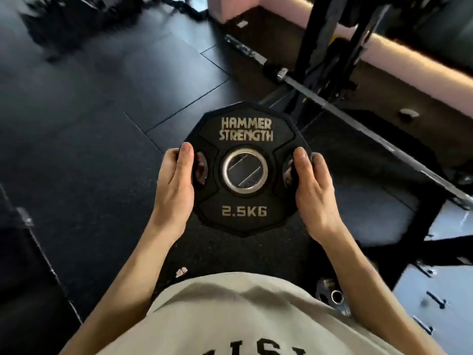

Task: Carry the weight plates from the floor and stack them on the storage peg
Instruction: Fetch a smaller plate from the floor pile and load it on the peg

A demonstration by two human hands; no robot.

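Below the shirt (pixel 230 316), both hands grip the plate (pixel 244 211) by its side slots, left hand (pixel 175 190) and right hand (pixel 313 193) opposite to hold it flat in the air, while another plate (pixel 332 295) perhaps waits on the floor (pixel 89 124).

Black rubber floor (pixel 89 129), steel barbell (pixel 320 97), beige shirt (pixel 243 316), pink wall (pixel 422 73)

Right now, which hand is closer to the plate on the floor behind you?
The right hand. The floor plate lies low on the right, beside the right forearm, and the left hand is across the body. But both hands grip the 2.5 kg plate, fingers in its slots.
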